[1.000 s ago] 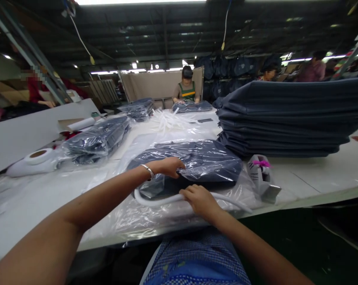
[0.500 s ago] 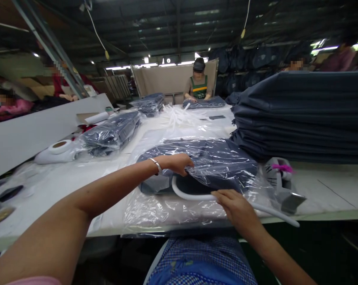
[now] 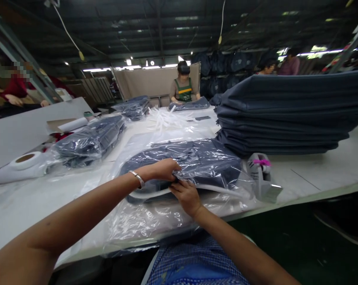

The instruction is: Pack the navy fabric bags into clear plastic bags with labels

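A folded navy fabric piece [image 3: 208, 156] lies on the table in front of me, mostly inside a clear plastic bag [image 3: 146, 221]. My left hand [image 3: 166, 169], with a bracelet at the wrist, grips the bag near its middle, fingers closed. Right beside it my right hand [image 3: 188, 198] is also closed, pinching the bag's edge where dark fabric shows between the hands. A white flexible tube [image 3: 216, 189] runs along the near side of the fabric, curving at the left end. Its middle is hidden behind my hands, and its right part lies under the plastic.
A tape dispenser [image 3: 262, 178] with a pink tie stands at the right. Behind it rises a tall stack of navy fabric pieces [image 3: 280, 114]. Bagged pieces [image 3: 90, 138] and a white roll [image 3: 24, 160] lie at left. White strips [image 3: 167, 118] are heaped ahead, before a co-worker [image 3: 183, 85].
My right hand has let go of the tube and moved left to the bag's edge beside my left hand. The tube now lies along the fabric, its right end no longer sticking out. The view has turned right.
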Available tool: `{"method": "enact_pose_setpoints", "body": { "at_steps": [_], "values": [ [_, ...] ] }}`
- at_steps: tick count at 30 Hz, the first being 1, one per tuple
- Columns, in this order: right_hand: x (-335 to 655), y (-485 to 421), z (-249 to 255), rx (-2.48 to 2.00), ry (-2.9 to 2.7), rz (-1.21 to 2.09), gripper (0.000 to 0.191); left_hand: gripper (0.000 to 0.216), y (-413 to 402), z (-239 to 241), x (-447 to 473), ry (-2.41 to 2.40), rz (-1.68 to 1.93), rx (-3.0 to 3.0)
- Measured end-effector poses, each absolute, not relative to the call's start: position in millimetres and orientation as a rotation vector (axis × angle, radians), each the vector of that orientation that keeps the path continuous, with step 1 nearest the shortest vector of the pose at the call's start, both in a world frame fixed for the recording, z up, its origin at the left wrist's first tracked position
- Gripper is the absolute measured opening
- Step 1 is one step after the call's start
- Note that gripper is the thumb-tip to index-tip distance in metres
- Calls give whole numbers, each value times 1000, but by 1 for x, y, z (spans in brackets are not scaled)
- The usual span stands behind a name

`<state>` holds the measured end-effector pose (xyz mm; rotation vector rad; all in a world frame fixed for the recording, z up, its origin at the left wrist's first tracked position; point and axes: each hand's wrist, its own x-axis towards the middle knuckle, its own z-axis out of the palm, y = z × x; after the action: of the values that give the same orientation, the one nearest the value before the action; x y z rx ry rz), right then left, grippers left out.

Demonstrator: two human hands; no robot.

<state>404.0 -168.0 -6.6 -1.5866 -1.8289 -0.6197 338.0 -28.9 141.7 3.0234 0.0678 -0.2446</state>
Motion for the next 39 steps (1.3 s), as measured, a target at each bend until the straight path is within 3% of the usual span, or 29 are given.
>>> {"method": "enact_pose_setpoints", "body": {
  "at_steps": [9, 14, 18, 25, 33, 39],
  "values": [
    [338, -158, 8, -1414, -2047, -601, 17, 21, -23, 142, 341, 45, -277, 2969],
    [389, -167, -10, -1610, -1898, -613, 20, 21, -21, 139, 338, 65, -239, 2962],
    [439, -181, -21, -1873, -1734, -584, 36, 16, -23, 140, 340, 38, -229, 2916],
    [417, -154, -41, -1934, -1628, -350, 39, 17, -33, 138, 335, 104, -160, 2939],
    [415, -176, -55, -1890, -1730, -101, 45, 45, -65, 66, 300, 355, 154, 2955],
    [388, -252, -2, -1405, -1909, 51, 43, 57, -99, -7, 281, 450, 504, 3183]
  ]
}}
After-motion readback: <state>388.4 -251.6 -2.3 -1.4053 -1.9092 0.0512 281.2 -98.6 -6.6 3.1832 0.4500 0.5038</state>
